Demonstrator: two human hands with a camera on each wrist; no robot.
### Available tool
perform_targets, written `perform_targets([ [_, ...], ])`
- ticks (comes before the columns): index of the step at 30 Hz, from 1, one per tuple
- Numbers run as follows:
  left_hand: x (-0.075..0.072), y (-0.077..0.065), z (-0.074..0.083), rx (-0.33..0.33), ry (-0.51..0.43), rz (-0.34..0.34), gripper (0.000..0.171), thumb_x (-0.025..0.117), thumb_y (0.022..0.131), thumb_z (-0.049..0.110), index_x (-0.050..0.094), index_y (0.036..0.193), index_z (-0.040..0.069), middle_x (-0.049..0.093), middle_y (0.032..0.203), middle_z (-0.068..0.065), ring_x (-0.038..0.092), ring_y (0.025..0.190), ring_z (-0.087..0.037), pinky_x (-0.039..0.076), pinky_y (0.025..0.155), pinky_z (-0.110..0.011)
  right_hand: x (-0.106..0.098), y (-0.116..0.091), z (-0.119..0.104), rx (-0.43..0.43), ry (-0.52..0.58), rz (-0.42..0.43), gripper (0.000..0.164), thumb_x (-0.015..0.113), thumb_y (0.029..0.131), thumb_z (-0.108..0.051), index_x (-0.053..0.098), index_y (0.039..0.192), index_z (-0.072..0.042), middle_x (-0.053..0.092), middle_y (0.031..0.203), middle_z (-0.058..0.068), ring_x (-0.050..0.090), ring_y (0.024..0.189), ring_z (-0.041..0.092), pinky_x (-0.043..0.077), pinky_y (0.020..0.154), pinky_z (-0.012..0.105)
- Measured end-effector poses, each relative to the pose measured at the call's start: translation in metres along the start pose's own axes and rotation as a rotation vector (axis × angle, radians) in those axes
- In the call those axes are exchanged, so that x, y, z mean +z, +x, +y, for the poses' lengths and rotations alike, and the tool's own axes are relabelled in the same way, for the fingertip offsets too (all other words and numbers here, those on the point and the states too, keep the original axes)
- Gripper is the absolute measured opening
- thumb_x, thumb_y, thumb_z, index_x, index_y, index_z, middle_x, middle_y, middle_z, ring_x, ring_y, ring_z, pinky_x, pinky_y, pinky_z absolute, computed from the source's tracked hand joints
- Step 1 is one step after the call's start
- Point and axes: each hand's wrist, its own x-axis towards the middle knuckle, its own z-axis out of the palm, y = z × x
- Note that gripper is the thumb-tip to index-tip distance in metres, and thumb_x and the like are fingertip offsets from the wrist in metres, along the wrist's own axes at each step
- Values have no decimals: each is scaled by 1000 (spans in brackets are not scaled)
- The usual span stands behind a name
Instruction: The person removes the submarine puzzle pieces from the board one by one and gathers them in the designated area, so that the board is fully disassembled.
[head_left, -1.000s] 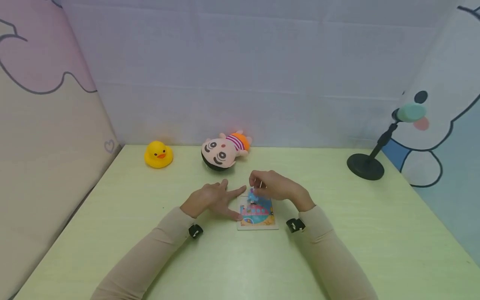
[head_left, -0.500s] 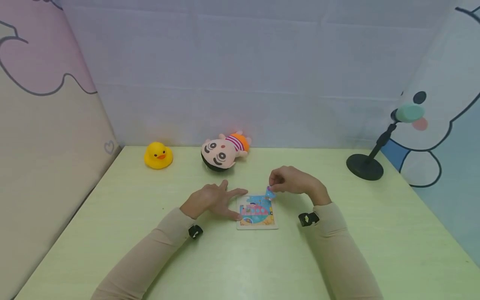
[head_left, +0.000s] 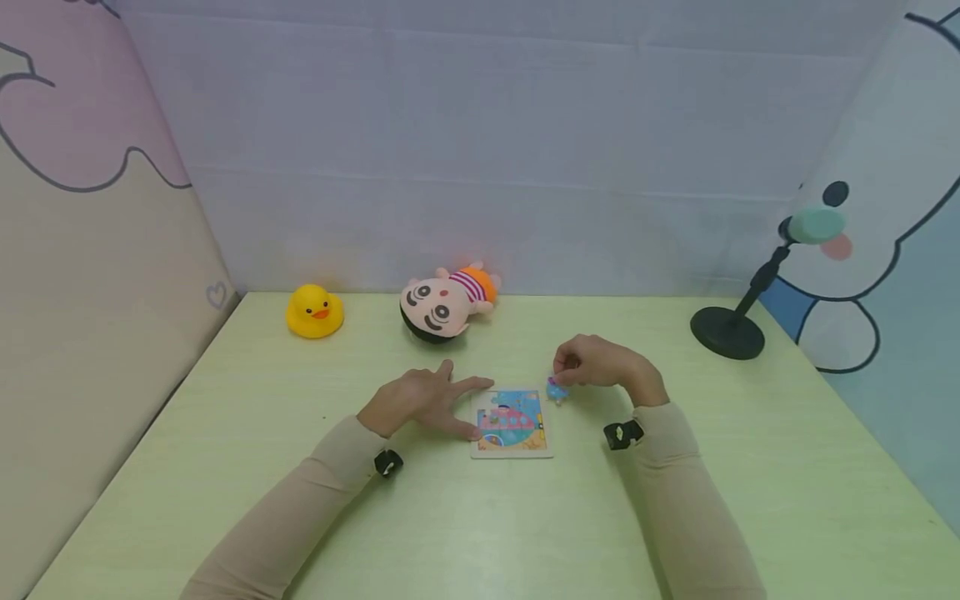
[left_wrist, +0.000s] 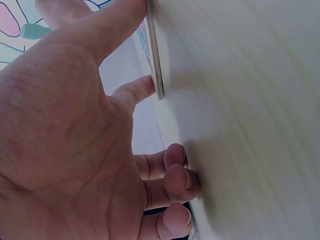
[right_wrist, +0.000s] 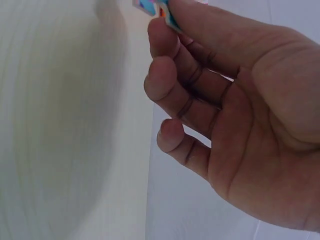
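Observation:
A small jigsaw puzzle board, with a pink-and-blue picture, lies flat on the table. Pale bare board shows at its upper left. My left hand has its fingers spread, the thumb and index finger touching the board's left side. In the left wrist view, those two meet the thin edge of the board, while the other fingers bend loosely near the tabletop. To the right of the board, my right hand pinches a blue puzzle piece between thumb and index finger. Only part of that piece appears in the right wrist view.
A yellow rubber duck sits at the table's back left. Beside it, at the back middle, lies a plush doll. A black stand with a pale green top rises at the back right. Behind the table hangs a white cloth.
My right hand has moved right with the puzzle piece, from over the board's top to beside its upper right corner. The left hand stays at the board's left side.

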Motion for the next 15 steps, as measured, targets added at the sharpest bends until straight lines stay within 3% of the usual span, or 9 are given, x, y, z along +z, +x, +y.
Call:
perform_targets([
  [15, 1, 2, -1, -9, -40, -7, 86, 60, 80, 79, 24, 154, 53, 36, 140, -18, 56, 84, -29, 46, 67, -40, 2, 0, 15, 70, -32, -26, 10, 67, 96, -14, 66, 89, -9, 61, 85, 1, 49, 75, 16, 41, 69, 31],
])
